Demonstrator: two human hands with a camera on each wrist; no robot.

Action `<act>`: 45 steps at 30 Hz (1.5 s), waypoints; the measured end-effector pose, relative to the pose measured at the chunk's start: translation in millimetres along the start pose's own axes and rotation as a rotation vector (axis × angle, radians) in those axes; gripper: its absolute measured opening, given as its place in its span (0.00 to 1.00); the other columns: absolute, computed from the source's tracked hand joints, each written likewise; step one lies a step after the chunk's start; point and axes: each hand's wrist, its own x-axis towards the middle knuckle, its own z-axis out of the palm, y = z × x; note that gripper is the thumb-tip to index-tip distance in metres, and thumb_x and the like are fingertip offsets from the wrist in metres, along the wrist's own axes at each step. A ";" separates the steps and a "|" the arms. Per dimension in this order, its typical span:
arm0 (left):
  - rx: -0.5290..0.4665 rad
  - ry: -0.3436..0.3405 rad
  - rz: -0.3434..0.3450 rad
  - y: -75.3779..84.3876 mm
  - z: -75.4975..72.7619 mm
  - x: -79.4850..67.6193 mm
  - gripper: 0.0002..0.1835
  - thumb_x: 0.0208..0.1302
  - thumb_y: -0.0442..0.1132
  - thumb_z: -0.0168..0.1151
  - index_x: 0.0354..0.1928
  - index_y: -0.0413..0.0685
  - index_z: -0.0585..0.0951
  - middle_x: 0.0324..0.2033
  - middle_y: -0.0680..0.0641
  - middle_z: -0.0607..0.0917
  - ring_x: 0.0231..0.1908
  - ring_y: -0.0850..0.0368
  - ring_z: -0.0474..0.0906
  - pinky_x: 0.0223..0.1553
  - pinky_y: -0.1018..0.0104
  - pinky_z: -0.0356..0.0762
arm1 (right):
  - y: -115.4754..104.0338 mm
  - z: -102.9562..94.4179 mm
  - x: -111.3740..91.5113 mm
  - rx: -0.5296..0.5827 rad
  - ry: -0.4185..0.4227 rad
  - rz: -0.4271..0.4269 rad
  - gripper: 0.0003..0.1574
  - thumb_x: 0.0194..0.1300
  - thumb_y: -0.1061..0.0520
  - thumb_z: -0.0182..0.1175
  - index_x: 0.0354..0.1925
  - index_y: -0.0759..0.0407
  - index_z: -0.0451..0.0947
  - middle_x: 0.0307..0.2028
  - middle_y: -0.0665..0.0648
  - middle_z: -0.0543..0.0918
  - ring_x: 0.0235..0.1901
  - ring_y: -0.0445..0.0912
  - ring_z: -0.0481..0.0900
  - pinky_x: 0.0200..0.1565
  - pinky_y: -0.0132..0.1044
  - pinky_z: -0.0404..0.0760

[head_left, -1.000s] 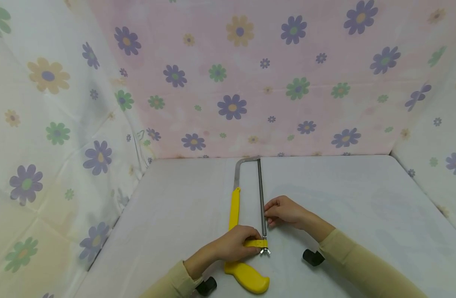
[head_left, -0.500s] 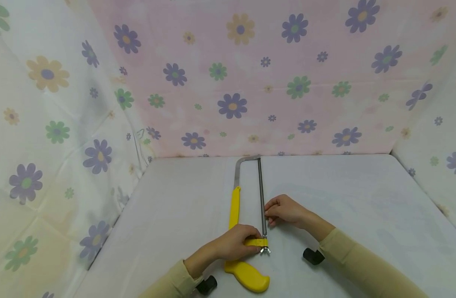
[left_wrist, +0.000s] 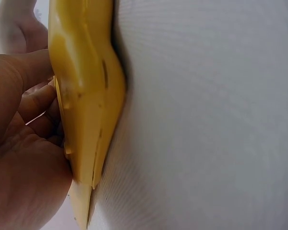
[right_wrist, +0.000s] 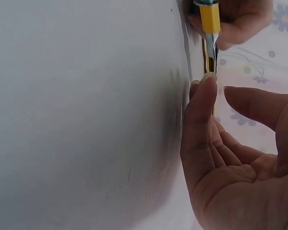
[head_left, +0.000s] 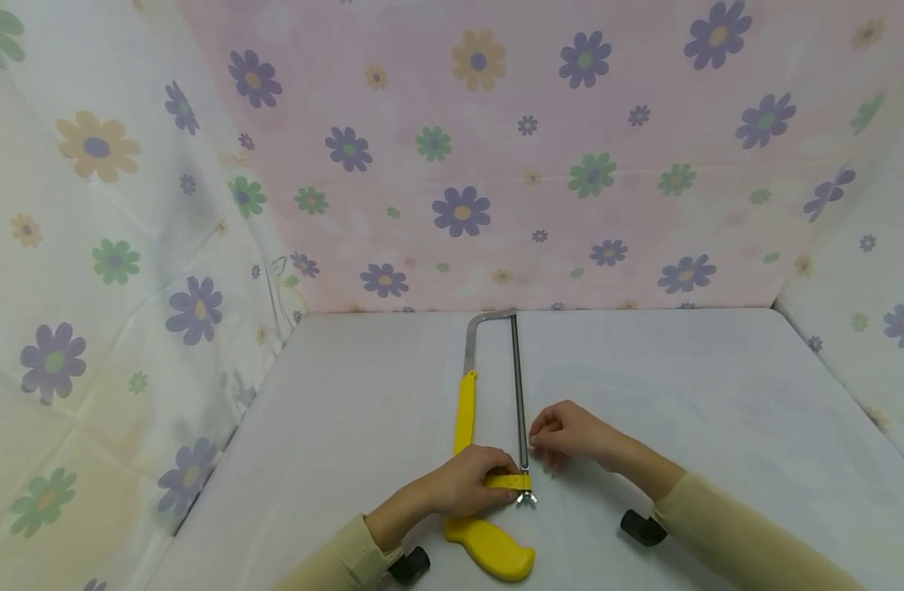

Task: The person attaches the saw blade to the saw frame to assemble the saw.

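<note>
A hacksaw with a yellow handle (head_left: 490,548) lies on the white table, its bent metal frame (head_left: 470,345) pointing away from me. Its dark blade (head_left: 518,386) runs along the right side, down to a silver wing nut (head_left: 525,498). My left hand (head_left: 459,484) grips the yellow crosspiece (head_left: 507,482) by the wing nut. The left wrist view shows the saw's yellow body (left_wrist: 89,81) close, with fingers behind it. Just right of the blade is my right hand (head_left: 577,433), fingers bent. In the right wrist view its thumb (right_wrist: 259,105) and index finger (right_wrist: 201,115) are apart, nothing between them.
A pink flowered cloth (head_left: 392,164) hangs behind the table's back edge, where the saw's far end reaches. Flowered white cloth (head_left: 126,328) hangs at the sides. A black wrist device (head_left: 644,528) sits by the right sleeve, another (head_left: 410,566) by the left.
My right hand has come off the blade's side and shifted slightly right and nearer to me. The left hand and the hacksaw have stayed in place.
</note>
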 end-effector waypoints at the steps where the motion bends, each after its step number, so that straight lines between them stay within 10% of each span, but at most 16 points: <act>1: 0.002 0.000 0.003 -0.8 0.3 0.3 0.11 0.63 0.44 0.62 0.46 0.53 0.80 0.37 0.65 0.79 0.37 0.71 0.72 0.44 0.74 0.71 | -0.1 1.1 -2.4 -0.017 -0.003 -0.001 0.11 0.63 0.58 0.59 0.39 0.66 0.77 0.27 0.58 0.84 0.22 0.50 0.80 0.28 0.41 0.79; 12: 0.016 0.002 0.019 -5.4 2.8 1.9 0.10 0.63 0.45 0.62 0.45 0.55 0.80 0.37 0.65 0.79 0.36 0.71 0.72 0.42 0.75 0.71 | -1.4 9.2 -24.1 -0.141 -0.037 -0.005 0.09 0.61 0.56 0.61 0.36 0.60 0.78 0.26 0.55 0.82 0.21 0.47 0.77 0.24 0.39 0.76; 45: -0.010 0.012 0.035 -2.9 1.4 0.0 0.09 0.62 0.43 0.62 0.44 0.54 0.80 0.36 0.64 0.79 0.35 0.70 0.72 0.42 0.75 0.71 | -6.1 34.8 -42.6 -0.065 -0.220 -0.073 0.08 0.64 0.58 0.58 0.31 0.61 0.79 0.20 0.56 0.80 0.16 0.43 0.73 0.18 0.32 0.73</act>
